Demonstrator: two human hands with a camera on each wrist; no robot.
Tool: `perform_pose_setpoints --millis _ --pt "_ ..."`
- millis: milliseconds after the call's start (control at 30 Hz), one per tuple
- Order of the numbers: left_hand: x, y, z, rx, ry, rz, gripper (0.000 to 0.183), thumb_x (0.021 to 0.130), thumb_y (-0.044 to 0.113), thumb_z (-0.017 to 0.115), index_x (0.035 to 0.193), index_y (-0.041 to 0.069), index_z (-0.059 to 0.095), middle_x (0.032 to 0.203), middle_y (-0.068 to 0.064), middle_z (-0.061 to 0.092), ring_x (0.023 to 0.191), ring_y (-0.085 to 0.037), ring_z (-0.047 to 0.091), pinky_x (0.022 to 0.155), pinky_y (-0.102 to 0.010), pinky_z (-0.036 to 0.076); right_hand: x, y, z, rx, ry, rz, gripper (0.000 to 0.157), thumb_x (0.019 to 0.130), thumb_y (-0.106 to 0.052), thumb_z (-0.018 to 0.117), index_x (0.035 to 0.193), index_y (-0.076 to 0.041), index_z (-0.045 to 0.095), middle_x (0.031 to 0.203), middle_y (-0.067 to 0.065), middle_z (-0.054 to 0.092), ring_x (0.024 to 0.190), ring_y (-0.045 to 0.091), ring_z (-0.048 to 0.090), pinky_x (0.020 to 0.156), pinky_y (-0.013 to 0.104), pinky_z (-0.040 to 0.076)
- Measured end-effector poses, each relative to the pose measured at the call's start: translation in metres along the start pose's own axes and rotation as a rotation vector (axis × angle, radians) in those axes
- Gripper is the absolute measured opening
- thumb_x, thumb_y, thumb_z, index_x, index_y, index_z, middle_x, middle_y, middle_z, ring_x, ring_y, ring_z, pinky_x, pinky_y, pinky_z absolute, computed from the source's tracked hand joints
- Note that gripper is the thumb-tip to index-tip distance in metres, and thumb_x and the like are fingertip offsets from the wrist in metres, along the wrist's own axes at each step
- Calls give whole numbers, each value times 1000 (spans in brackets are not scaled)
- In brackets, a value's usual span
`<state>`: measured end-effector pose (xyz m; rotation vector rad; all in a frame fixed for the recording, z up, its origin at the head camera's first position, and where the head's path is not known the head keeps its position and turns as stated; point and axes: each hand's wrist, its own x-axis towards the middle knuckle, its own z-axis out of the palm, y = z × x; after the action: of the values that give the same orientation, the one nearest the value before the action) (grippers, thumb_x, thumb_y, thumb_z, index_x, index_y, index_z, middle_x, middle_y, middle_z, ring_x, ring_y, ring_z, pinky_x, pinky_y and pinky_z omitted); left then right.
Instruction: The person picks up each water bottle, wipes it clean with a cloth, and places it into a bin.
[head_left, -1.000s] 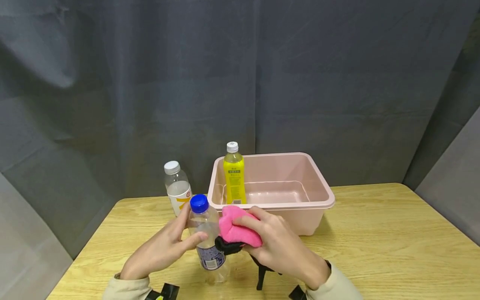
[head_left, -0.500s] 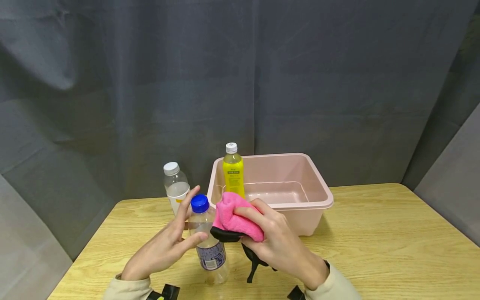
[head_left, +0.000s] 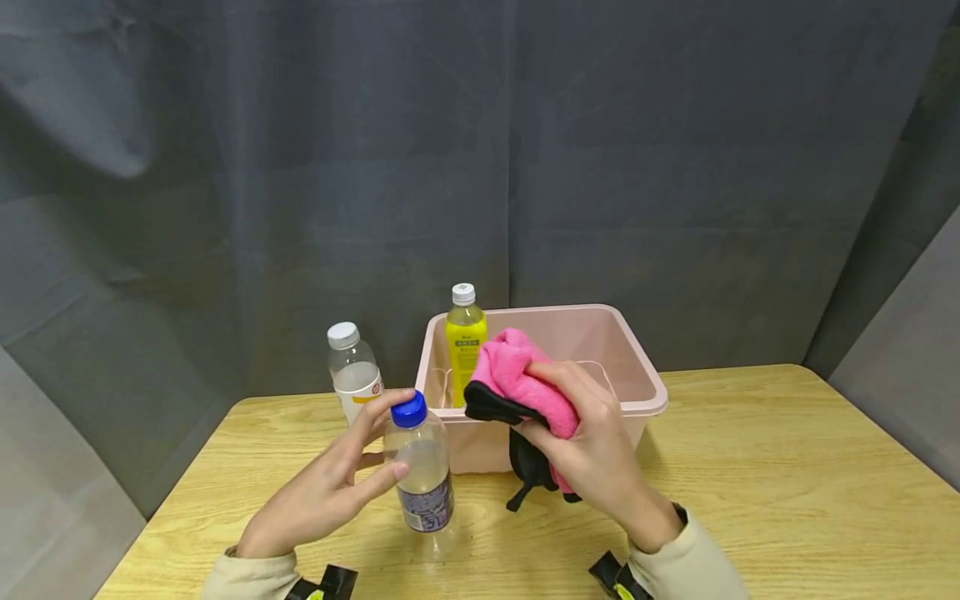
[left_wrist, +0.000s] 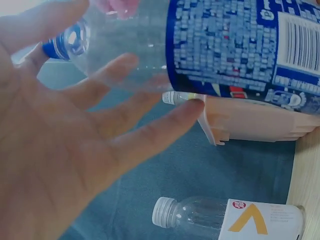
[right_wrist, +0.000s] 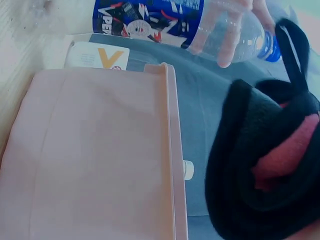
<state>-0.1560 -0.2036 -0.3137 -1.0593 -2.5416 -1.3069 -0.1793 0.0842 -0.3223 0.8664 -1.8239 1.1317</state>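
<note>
Head view: left of lower centre, I observe the left hand [head_left: 322,492], fingers spread, loosely gripping a cylindrical clear plastic bottle [head_left: 423,475]. Right of centre, overlapping the smooth, rectangular bin [head_left: 476,446], a folded, plush pink cloth [head_left: 517,379] with black edging sits pinched in the right hand [head_left: 600,450].

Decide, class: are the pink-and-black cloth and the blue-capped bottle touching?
Apart. The head view shows a gap between the pink-and-black cloth and the blue-capped bottle, with the front of the pink tub visible through it.
</note>
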Motion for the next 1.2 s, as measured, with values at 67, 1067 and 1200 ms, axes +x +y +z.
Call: perform_pose_setpoints --millis 67,1067,1200 --pt "0 0 1 3 13 -4 65 101 10 63 154 27 29 151 -19 41 133 -46 46 94 -51 55 1 0 -1 26 41 22 53 65 15 84 113 0 68 103 9 68 96 22 58 85 24 44" --pt "7 -2 4 -48 11 26 76 93 1 72 153 23 29 143 -25 47 120 -44 60 77 -32 61 -14 -15 26 44 -266 -125 43 71 6 82 106 -14 65 100 1 57 79 12 55 68 20 49" --pt "5 0 3 -26 13 25 73 95 5 70 153 21 28 143 -28 46 120 -47 58 75 -35 62 -15 -12 21 -6 -346 -90 39 72 4 82 101 -16 65 95 -3 56 75 9 52 65 21 46"
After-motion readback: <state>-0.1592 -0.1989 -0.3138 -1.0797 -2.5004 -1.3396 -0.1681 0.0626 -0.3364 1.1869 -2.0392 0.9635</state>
